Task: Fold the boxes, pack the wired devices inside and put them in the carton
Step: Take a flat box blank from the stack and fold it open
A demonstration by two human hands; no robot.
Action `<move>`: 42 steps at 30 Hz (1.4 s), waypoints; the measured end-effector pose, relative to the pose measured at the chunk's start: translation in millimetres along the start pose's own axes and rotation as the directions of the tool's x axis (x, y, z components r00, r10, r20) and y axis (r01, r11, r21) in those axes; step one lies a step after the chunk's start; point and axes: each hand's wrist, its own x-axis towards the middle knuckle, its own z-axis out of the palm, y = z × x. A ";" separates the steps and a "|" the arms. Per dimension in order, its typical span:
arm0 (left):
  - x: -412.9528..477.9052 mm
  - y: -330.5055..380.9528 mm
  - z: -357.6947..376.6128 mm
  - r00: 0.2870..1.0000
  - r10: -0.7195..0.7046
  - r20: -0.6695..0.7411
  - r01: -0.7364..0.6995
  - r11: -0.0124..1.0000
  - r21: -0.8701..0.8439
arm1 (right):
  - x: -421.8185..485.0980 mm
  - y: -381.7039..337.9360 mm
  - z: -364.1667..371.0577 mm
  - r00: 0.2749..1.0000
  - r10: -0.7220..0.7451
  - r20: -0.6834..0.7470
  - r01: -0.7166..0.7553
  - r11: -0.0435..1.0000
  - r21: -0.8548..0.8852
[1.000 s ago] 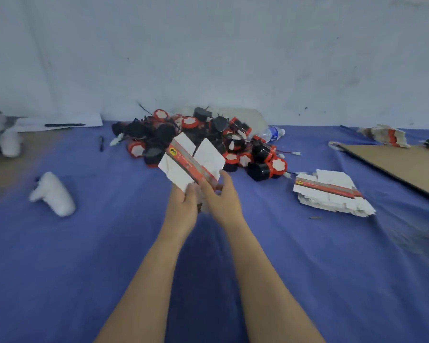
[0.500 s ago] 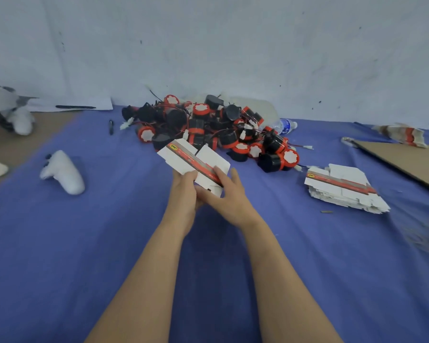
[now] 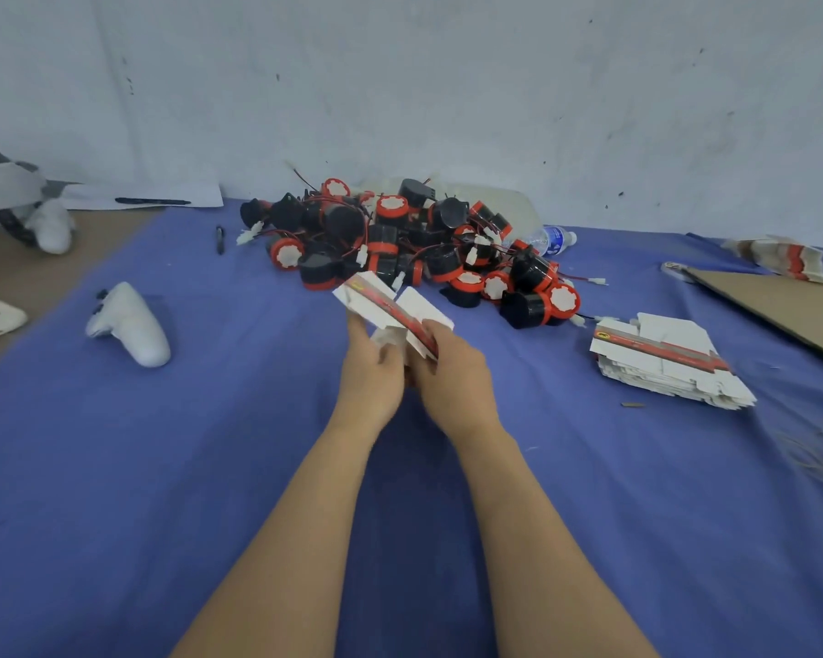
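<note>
While aloft, box [image 3: 393, 310]: left hand [image 3: 370, 375], right hand [image 3: 453, 378].

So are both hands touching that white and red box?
Touching. The head view shows the left hand and right hand both gripping the box by its lower end.

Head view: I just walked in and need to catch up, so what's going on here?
A person grips one white-and-red box with the left hand and right hand above the blue cloth, apparently folding it. The pile of black-and-red wired devices lies beyond, untouched, and the stack of flat boxes waits at the right.
</note>
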 end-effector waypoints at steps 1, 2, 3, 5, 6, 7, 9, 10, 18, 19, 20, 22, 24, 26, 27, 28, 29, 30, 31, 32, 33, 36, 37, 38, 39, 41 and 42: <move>-2.2 0.3 2.5 0.999 0.041 0.003 -0.041 0.996 0.076 | -0.1 1.5 -0.6 1.000 0.014 0.001 -0.014 0.999 -0.035; -4.3 0.7 4.9 0.998 0.070 0.004 -0.069 0.988 0.134 | 0.3 2.4 -1.5 0.999 0.042 -0.013 -0.042 0.998 -0.048; -6.2 1.0 7.0 0.995 0.096 0.004 -0.095 0.979 0.183 | 1.1 3.7 -2.6 0.996 0.083 -0.032 -0.084 0.996 -0.036; -8.7 1.4 10.3 0.989 0.147 0.011 -0.145 0.957 0.249 | 3.8 6.6 -3.5 0.980 0.182 -0.080 -0.180 0.983 0.038; -8.7 0.9 11.0 0.986 0.165 0.012 -0.162 0.949 0.270 | 5.0 7.4 -3.2 0.967 0.231 -0.105 -0.224 0.972 0.073; -8.4 0.6 10.9 0.984 0.180 0.005 -0.174 0.941 0.291 | 5.7 7.4 -2.8 0.955 0.268 -0.125 -0.255 0.961 0.112; -6.2 0.2 9.4 0.979 0.204 -0.018 -0.189 0.934 0.303 | 5.6 7.1 -2.8 0.946 0.287 -0.151 -0.252 0.944 0.214; -3.8 -0.5 8.2 0.978 0.207 -0.032 -0.189 0.938 0.289 | 4.5 6.7 -3.8 0.948 0.277 -0.156 -0.231 0.938 0.259; 1.5 -5.5 -5.5 0.978 0.183 0.102 -0.206 0.925 0.319 | 4.0 6.8 -18.5 0.940 0.304 -0.157 -0.190 0.846 0.497; 0.7 -5.1 -4.9 0.977 0.168 0.132 -0.199 0.941 0.275 | 5.1 6.6 -20.2 0.933 0.330 -0.144 -0.211 0.826 0.522; -0.2 -4.6 -4.3 0.976 0.159 0.145 -0.190 0.954 0.231 | 6.1 6.7 -21.4 0.930 0.348 -0.119 -0.235 0.811 0.536; -1.3 -4.1 -3.4 0.981 0.134 0.137 -0.156 0.975 0.161 | 7.6 6.9 -22.7 0.932 0.359 -0.050 -0.282 0.807 0.518; -0.9 -4.2 -2.7 0.988 0.111 0.111 -0.121 0.990 0.079 | 7.0 5.2 -23.1 0.942 0.335 0.021 -0.298 0.806 0.512; -0.3 -1.8 -3.2 0.991 0.096 0.094 -0.097 0.995 0.003 | 5.8 1.8 -24.5 0.946 0.313 0.087 -0.306 0.772 0.557; -0.7 0.3 -4.2 0.992 0.076 0.105 -0.073 0.997 -0.026 | 5.5 0.2 -26.3 0.941 0.318 0.113 -0.322 0.747 0.581; -1.8 2.7 -5.7 0.990 0.049 0.134 -0.041 0.997 -0.059 | 5.3 -0.7 -28.3 0.934 0.332 0.131 -0.341 0.723 0.600; -3.2 4.6 -7.6 0.983 0.034 0.182 -0.017 0.995 -0.095 | 5.3 -0.2 -29.9 0.927 0.348 0.140 -0.357 0.701 0.617; -4.3 5.4 -9.7 0.970 0.041 0.240 -0.012 0.992 -0.123 | 5.5 0.8 -31.1 0.921 0.363 0.141 -0.365 0.679 0.637; -5.1 5.1 -11.3 0.953 0.062 0.297 -0.022 0.990 -0.137 | 5.7 1.9 -32.0 0.916 0.377 0.140 -0.370 0.655 0.659; -5.7 4.1 -13.1 0.936 0.080 0.343 -0.036 0.991 -0.132 | 5.7 2.9 -32.7 0.910 0.391 0.138 -0.374 0.630 0.681; -5.7 2.8 -14.1 0.924 0.088 0.373 -0.049 0.992 -0.113 | 5.8 3.9 -33.4 0.904 0.405 0.138 -0.379 0.608 0.698; -5.5 2.1 -15.6 0.917 0.107 0.384 -0.095 0.994 -0.050 | 6.2 5.7 -35.7 0.886 0.436 0.155 -0.402 0.559 0.726; -5.5 3.4 -15.1 0.927 0.115 0.358 -0.105 0.993 -0.047 | 6.3 6.1 -35.9 0.885 0.432 0.171 -0.412 0.558 0.721; -5.9 4.7 -14.1 0.943 0.121 0.311 -0.109 0.992 -0.056 | 5.8 5.7 -35.8 0.889 0.416 0.193 -0.420 0.568 0.708; -5.7 5.2 -12.8 0.961 0.126 0.244 -0.113 0.991 -0.070 | 5.2 4.9 -34.9 0.895 0.391 0.216 -0.423 0.586 0.692; -4.4 4.3 -9.6 0.987 0.143 0.072 -0.139 0.989 -0.053 | 3.6 2.9 -31.8 0.909 0.329 0.256 -0.414 0.634 0.654; -3.5 3.1 -8.2 0.988 0.151 -0.008 -0.151 0.988 -0.018 | 2.9 2.0 -30.0 0.916 0.296 0.270 -0.401 0.667 0.628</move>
